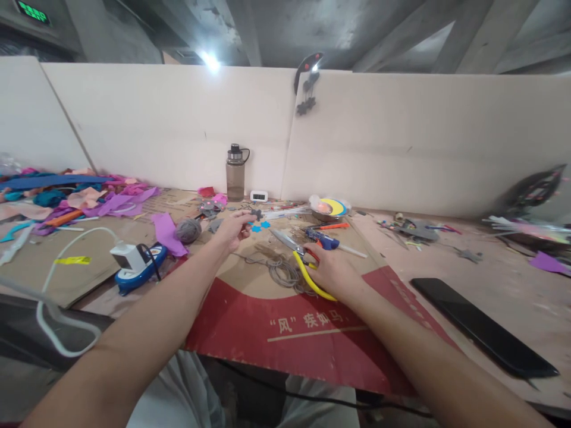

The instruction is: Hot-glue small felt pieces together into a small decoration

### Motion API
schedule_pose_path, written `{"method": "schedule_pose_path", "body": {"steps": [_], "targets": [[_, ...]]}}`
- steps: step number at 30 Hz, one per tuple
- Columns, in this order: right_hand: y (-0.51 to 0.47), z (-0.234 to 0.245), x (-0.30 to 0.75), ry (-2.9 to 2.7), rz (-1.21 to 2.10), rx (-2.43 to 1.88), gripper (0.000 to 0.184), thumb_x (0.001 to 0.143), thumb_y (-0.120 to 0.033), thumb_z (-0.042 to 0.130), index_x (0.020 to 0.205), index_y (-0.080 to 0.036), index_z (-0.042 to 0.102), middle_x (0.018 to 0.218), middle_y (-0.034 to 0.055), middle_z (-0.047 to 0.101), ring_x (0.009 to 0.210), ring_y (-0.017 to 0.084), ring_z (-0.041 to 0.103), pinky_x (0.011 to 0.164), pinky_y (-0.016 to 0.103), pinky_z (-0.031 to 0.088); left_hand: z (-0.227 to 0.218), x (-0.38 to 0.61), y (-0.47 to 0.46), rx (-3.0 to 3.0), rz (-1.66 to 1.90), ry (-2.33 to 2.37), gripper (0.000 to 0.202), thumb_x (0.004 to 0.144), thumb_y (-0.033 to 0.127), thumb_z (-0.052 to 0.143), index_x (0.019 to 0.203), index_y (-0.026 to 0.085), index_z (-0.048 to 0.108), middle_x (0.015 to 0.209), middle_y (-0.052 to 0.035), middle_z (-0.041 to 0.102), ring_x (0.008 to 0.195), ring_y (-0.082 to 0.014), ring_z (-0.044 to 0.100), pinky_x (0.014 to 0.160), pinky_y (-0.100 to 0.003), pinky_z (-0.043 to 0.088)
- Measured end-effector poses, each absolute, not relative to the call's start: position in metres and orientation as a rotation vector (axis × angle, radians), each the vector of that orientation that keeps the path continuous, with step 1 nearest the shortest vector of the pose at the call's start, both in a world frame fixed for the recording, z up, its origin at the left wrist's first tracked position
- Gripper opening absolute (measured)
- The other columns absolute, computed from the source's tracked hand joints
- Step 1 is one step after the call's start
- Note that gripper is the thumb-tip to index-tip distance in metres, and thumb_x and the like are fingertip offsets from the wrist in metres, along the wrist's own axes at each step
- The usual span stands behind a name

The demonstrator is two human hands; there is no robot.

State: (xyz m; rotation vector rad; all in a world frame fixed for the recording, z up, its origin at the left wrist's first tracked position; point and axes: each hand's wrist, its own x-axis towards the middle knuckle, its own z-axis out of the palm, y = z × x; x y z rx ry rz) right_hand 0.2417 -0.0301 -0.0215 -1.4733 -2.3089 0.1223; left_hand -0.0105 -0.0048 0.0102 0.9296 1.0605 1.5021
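My left hand (235, 229) pinches a small dark grey felt star (256, 214) between thumb and fingertips. Just under it are small bright blue star shapes (265, 224); whether they hang from the hand or lie on the board is unclear. In my right hand (332, 267) is a pair of scissors (289, 242) with yellow and red handles, its blades pointing left and away from me. Beneath the scissors, a loose coil of grey cord (282, 273) rests on the red and tan cardboard (250, 321). A grey yarn ball (188, 230) sits left of my left hand.
Beyond the scissors lie a blue glue gun (322, 238) and a bowl (325, 217) with coloured pieces. A bottle (235, 175) stands by the white partition (169, 125). Left are felt scraps (120, 202) and a power strip (141, 270); right, a black phone-like slab (482, 327).
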Motion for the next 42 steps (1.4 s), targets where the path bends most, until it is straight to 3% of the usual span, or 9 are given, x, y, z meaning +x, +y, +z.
{"method": "schedule_pose_path", "body": {"steps": [4,6,9,13,17,22,25,35,42], "targets": [[-0.032,-0.022,0.239,-2.292,0.249,-1.376,0.051,0.072,-0.046,0.06,0.117,-0.024,0.052,0.07,0.0018,0.063,0.062,0.016,0.057,0.054,0.023,0.034,0.012,-0.012,-0.006,1.03,1.499,1.005,0.019,0.064,0.019,0.068,0.065,0.014,0.05,0.047,0.0042,0.05,0.031,-0.0009,0.032,0.03,-0.014,0.014],[-0.035,-0.021,0.237,-2.296,0.305,-1.321,0.053,0.071,-0.045,0.061,0.118,-0.023,0.051,0.069,0.0011,0.062,0.062,0.016,0.057,0.055,0.023,0.036,0.012,-0.011,-0.006,1.01,1.499,0.982,0.015,0.066,0.017,0.066,0.068,0.013,0.052,0.053,0.0006,0.057,0.035,-0.0029,0.041,0.033,-0.014,0.025],[-0.043,-0.016,0.232,-2.32,0.37,-1.226,0.047,0.074,-0.039,0.059,0.117,-0.022,0.052,0.073,0.002,0.062,0.064,0.016,0.057,0.058,0.024,0.039,0.014,-0.007,-0.007,0.949,1.541,0.909,0.011,0.066,0.011,0.061,0.077,0.012,0.057,0.066,-0.0047,0.064,0.054,-0.0094,0.06,0.051,-0.019,0.046],[-0.057,-0.012,0.226,-2.408,0.413,-1.003,0.045,0.075,-0.032,0.059,0.118,-0.022,0.052,0.094,0.0055,0.065,0.083,0.018,0.06,0.075,0.028,0.044,0.018,-0.003,-0.01,0.902,1.613,0.801,0.008,0.072,0.016,0.056,0.079,0.012,0.057,0.071,-0.0061,0.065,0.069,-0.0152,0.065,0.064,-0.025,0.05],[-0.066,-0.01,0.221,-2.531,0.307,-0.89,0.041,0.075,-0.035,0.061,0.114,-0.022,0.057,0.109,0.0083,0.061,0.096,0.02,0.057,0.084,0.032,0.043,0.017,-0.004,-0.009,0.96,1.659,0.889,0.02,0.065,0.01,0.064,0.082,0.014,0.055,0.069,-0.0026,0.063,0.067,-0.0143,0.065,0.058,-0.022,0.048],[-0.055,-0.004,0.226,-2.362,0.157,-0.985,0.027,0.085,-0.038,0.048,0.092,-0.019,0.066,0.093,0.0079,0.065,0.087,0.018,0.059,0.079,0.03,0.044,0.014,-0.001,-0.01,1.014,1.652,0.993,0.04,0.06,0.009,0.068,0.094,0.018,0.051,0.075,0.0003,0.064,0.062,-0.0129,0.064,0.047,-0.018,0.041],[-0.035,0.001,0.241,-2.162,0.214,-1.13,0.03,0.088,-0.036,0.041,0.087,-0.018,0.065,0.083,0.0057,0.067,0.074,0.016,0.059,0.069,0.026,0.043,0.013,0.001,-0.01,1.036,1.6,1.012,0.036,0.058,0.012,0.071,0.089,0.017,0.053,0.075,-0.0004,0.064,0.061,-0.0118,0.063,0.045,-0.017,0.038],[0.004,-0.006,0.273,-1.999,0.293,-1.523,0.039,0.088,-0.042,0.037,0.083,-0.015,0.065,0.075,0.0056,0.066,0.066,0.015,0.058,0.06,0.024,0.038,0.005,0.001,-0.003,1.13,1.45,1.004,0.028,0.052,0.019,0.077,0.074,0.014,0.061,0.06,0.0028,0.056,0.047,-0.0036,0.044,0.043,-0.016,0.03],[0.01,-0.028,0.266,-2.099,0.11,-1.635,0.029,0.083,-0.042,0.048,0.09,-0.015,0.057,0.079,0.0061,0.06,0.071,0.016,0.054,0.065,0.026,0.038,-0.002,0.007,-0.007,1.221,1.21,1.052,0.023,0.057,0.023,0.075,0.071,0.012,0.061,0.063,-0.001,0.058,0.053,-0.0068,0.051,0.048,-0.018,0.037]]}}
